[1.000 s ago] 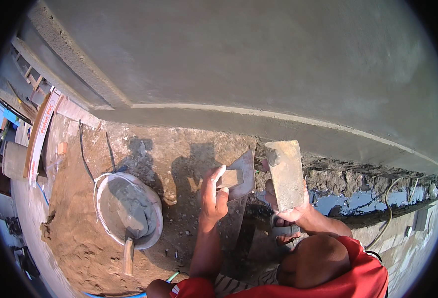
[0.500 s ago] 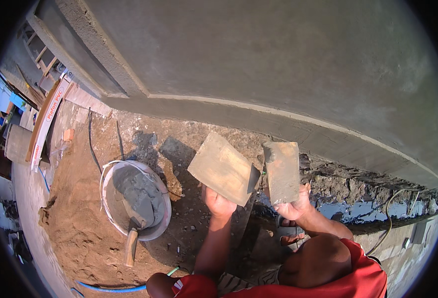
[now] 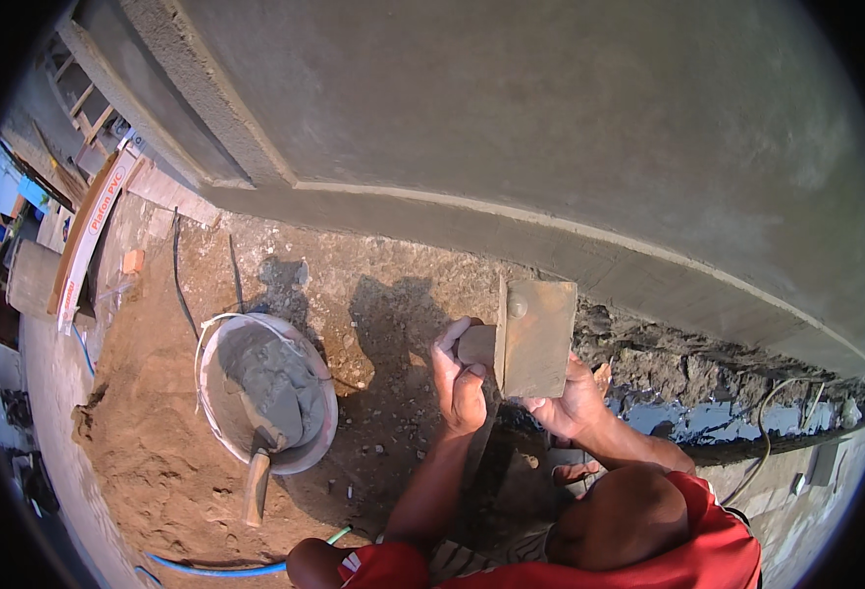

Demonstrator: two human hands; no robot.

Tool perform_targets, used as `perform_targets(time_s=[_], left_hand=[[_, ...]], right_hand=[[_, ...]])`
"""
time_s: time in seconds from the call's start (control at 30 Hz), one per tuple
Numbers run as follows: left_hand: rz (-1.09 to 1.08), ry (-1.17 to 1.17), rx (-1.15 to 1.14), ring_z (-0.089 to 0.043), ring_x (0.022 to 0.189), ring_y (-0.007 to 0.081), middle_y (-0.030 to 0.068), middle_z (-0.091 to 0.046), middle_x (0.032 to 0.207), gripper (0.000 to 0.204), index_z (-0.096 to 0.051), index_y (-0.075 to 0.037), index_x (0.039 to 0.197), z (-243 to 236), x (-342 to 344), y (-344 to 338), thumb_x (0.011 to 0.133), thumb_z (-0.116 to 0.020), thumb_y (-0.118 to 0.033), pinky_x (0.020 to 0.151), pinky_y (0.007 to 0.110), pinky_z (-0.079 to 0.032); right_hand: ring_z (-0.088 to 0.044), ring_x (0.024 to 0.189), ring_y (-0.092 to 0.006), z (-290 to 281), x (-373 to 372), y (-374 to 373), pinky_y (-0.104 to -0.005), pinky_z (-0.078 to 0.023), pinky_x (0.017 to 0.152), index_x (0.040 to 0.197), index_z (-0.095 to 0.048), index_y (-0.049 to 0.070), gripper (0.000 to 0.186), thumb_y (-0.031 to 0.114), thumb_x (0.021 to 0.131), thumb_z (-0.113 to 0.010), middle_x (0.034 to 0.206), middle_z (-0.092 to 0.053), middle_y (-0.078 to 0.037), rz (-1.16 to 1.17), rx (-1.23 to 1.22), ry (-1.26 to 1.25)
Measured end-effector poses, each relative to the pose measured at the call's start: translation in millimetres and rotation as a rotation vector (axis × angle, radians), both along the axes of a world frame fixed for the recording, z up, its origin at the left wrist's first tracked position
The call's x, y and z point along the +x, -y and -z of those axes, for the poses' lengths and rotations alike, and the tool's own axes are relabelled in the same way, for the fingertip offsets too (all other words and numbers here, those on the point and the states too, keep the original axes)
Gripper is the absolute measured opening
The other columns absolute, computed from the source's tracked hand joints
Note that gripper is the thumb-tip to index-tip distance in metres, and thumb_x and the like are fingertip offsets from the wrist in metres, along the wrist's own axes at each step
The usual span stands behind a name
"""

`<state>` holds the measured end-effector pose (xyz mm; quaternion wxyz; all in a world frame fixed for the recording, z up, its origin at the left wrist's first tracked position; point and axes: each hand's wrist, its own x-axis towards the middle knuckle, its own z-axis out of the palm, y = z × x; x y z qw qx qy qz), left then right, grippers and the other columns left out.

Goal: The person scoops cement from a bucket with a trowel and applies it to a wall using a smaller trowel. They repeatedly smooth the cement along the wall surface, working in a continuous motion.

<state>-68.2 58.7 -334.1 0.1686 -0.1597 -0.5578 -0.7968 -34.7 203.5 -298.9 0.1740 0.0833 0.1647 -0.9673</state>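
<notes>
My left hand [image 3: 459, 388] is closed around the handle of a flat plastering float [image 3: 500, 324], which is turned edge-on. My right hand [image 3: 570, 398] grips a second, rectangular float [image 3: 538, 339], its mortar-smeared plate facing up. The two plates are close together, and I cannot tell whether they touch. To the left, a white bucket [image 3: 324, 422] on the dirt holds grey wet mortar [image 3: 285, 378] and a trowel with a wooden handle [image 3: 256, 491] leaning out over its rim.
A grey plastered wall [image 3: 540, 118] spans the top. A muddy trench with water [image 3: 697, 417] lies at its foot on the right, beside a thin hose [image 3: 766, 442]. Long white-and-brown boards [image 3: 89, 245], a brick piece [image 3: 133, 262] and a blue hose [image 3: 216, 567] are on the left.
The left float, turned face up half a second ago, is now edge-on, and my left hand has moved right, closer to the right-hand float, which has shifted slightly left.
</notes>
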Motion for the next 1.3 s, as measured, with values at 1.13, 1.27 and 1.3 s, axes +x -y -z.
perform_targets(time_s=[1.13,1.27,1.3], left_hand=[[-0.114,0.397,0.675,-0.052,0.113,0.0297,0.0233,-0.053,0.12,0.05,-0.041,0.004,0.131,44,-29,10,0.082,-0.038,-0.006,0.101,0.038,-0.038],[-0.167,0.399,0.64,-0.052,0.113,0.0279,0.022,-0.053,0.121,0.05,-0.041,0.004,0.131,49,-30,18,0.082,-0.038,-0.005,0.102,0.037,-0.037],[-0.16,0.404,0.646,-0.05,0.114,0.0262,0.0207,-0.052,0.122,0.051,-0.041,0.005,0.131,49,-30,20,0.082,-0.038,-0.006,0.102,0.036,-0.036]], right_hand=[[-0.044,0.064,-0.007,-108,-294,215,-0.0235,-0.037,0.056,0.138,-0.05,0.007,0.043,0.015,0.096,-0.056,0.089,-0.063,-0.002,-0.323,1.837,-0.994],[-0.044,0.064,-0.0072,-93,-300,211,-0.0236,-0.037,0.057,0.137,-0.05,0.007,0.045,0.015,0.094,-0.058,0.085,-0.063,-0.002,-0.334,1.951,-1.062],[-0.044,0.064,-0.0071,-90,-300,209,-0.0234,-0.037,0.057,0.137,-0.05,0.006,0.045,0.014,0.094,-0.058,0.084,-0.063,-0.002,-0.322,1.977,-1.069]])
